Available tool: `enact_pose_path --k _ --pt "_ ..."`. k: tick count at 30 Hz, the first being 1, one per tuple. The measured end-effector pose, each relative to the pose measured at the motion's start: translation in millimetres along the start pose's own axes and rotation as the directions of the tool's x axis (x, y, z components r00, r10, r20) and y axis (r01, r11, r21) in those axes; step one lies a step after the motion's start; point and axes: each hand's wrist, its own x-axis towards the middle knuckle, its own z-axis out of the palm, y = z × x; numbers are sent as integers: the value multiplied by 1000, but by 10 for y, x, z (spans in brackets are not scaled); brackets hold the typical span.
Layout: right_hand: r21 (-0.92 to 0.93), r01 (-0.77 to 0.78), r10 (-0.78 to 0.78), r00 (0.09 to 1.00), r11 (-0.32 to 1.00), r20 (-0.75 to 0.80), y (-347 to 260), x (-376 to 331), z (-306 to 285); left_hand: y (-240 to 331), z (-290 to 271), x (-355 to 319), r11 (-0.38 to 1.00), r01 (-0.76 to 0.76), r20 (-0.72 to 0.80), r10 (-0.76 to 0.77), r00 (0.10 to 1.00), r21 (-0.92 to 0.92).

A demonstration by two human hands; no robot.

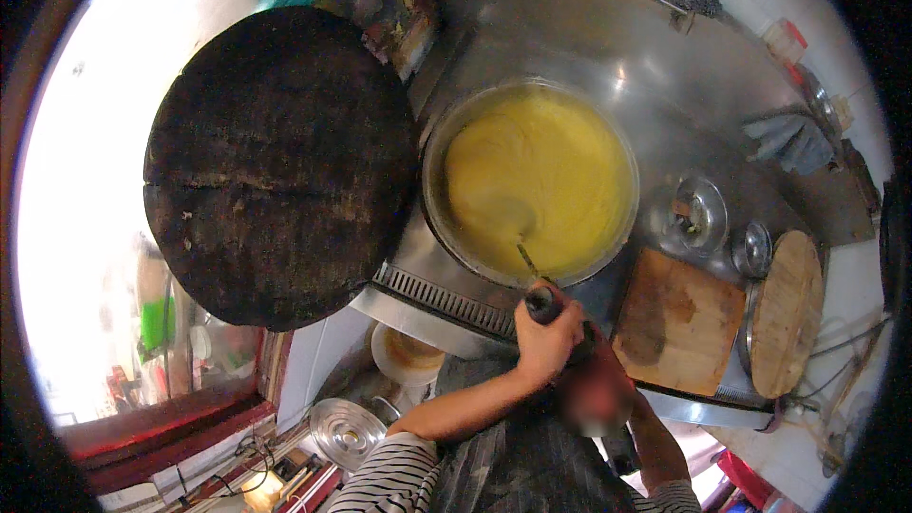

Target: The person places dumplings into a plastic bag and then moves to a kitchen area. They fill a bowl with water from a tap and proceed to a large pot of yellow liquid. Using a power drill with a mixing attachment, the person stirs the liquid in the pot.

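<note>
A large round metal pot (429, 192) is seen near the centre of the view, sunk into a steel worktop (608, 47) and filled almost to the rim with a smooth yellow mash (541, 180). A long stirring tool (534, 275) enters the mash at the pot's six o'clock edge; its dark handle end is enclosed by the left hand (548, 334), whose grip is wrapped fully closed around it. The right hand (591, 389) lies just below, at about five o'clock of the left; it is blurred and partly hidden, so it cannot be told whether its grip is closed or on what.

At nine o'clock of the pot a big, dark, round wooden lid (280, 166) is seen, its edge close beside the pot's rim. At four o'clock a rectangular wooden board (676, 321) rests on the worktop, with a round wooden lid (787, 312) just beside it at three o'clock of the board. Between the board and the pot, two small metal lids (698, 214) are set into the steel. A grey cloth (790, 141) is lying at the pot's two o'clock.
</note>
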Motion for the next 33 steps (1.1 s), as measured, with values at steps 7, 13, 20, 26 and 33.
enact_pose_path --k 7,13,20,26,33 --pt "-55 99 -101 994 994 -36 -179 881 -28 280 -52 697 985 -115 -5 117 993 127" --pt "-71 116 -125 983 991 -137 -211 1332 -162 459 69 1211 981 -160 26 158 987 106" --pt "-87 76 -99 950 993 -298 -25 1448 -298 388 261 1582 993 -77 184 60 981 85" --pt "-117 4 -54 903 993 -426 393 1249 -314 234 431 1585 1000 -20 268 13 963 22" --pt "43 119 -80 852 992 -517 694 621 44 115 404 1345 998 56 368 -56 928 12"
